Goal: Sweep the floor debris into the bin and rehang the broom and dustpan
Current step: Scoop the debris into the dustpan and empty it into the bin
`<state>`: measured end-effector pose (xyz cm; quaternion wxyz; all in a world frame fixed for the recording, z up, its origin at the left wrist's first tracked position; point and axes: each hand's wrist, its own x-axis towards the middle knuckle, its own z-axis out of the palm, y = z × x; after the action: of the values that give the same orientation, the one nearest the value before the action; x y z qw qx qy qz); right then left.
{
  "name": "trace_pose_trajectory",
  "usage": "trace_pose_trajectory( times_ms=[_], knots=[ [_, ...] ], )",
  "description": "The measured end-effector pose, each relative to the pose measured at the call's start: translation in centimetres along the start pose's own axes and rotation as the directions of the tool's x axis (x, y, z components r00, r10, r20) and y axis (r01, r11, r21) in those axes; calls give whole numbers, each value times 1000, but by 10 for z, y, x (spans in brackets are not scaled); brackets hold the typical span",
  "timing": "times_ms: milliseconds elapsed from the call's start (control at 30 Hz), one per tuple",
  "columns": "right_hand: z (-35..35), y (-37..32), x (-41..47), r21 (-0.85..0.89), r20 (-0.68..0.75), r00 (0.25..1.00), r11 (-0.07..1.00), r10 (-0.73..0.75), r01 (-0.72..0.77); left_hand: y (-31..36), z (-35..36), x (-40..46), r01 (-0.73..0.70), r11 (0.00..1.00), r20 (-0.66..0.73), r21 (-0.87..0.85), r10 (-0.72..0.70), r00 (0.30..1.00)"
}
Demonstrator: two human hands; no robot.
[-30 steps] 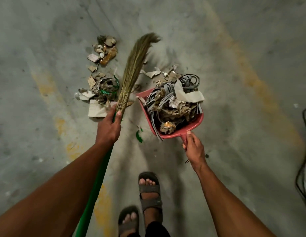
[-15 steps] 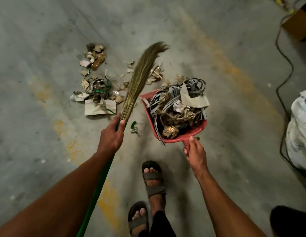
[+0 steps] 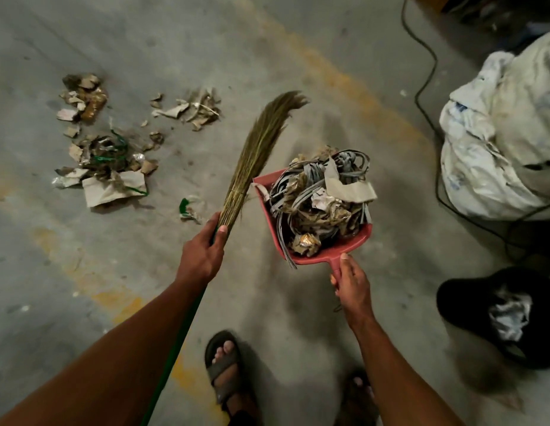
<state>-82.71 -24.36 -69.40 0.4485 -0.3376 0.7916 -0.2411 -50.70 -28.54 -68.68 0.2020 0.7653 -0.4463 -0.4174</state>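
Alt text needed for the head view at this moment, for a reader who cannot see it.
Seen from above, a person's right hand holds a red dustpan heaped with straps and paper scraps, while the left hand grips a grass broom. More debris lies on the concrete floor at left; a black bin sits at right.

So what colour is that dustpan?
Red, with its handle gripped by the right hand. The dustpan shows best in the head view.

Loaded red dustpan (image 3: 326,256), straw broom (image 3: 255,155)
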Motion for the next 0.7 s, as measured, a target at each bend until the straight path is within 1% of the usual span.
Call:
trace_pose_trajectory(
  times_ms=[167, 267, 400, 533, 600, 700],
  knots=[
    [-60, 45, -8, 82, -70, 996, 996, 51, -46, 30, 66, -35, -52, 998, 83, 26, 50, 995],
    [-106, 76, -18, 116, -82, 994, 991, 69, -60, 52, 107, -61, -80, 996, 117, 28, 76, 990],
    [-184, 126, -34, 151, -106, 987, 983, 122, -106, 86, 175, -103, -128, 990, 203, 56, 114, 972],
    [-262, 181, -45, 217, -154, 965, 960, 211, -175, 124, 248, -146, -166, 985, 301, 43, 146, 942],
    [-295, 203, -50, 232, -188, 951, 952, 246, -200, 141, 282, -165, -169, 985, 336, 31, 149, 930],
    [-346, 240, -56, 242, -237, 921, 937, 309, -252, 167, 337, -193, -214, 977, 378, 9, 195, 905]
  ],
)
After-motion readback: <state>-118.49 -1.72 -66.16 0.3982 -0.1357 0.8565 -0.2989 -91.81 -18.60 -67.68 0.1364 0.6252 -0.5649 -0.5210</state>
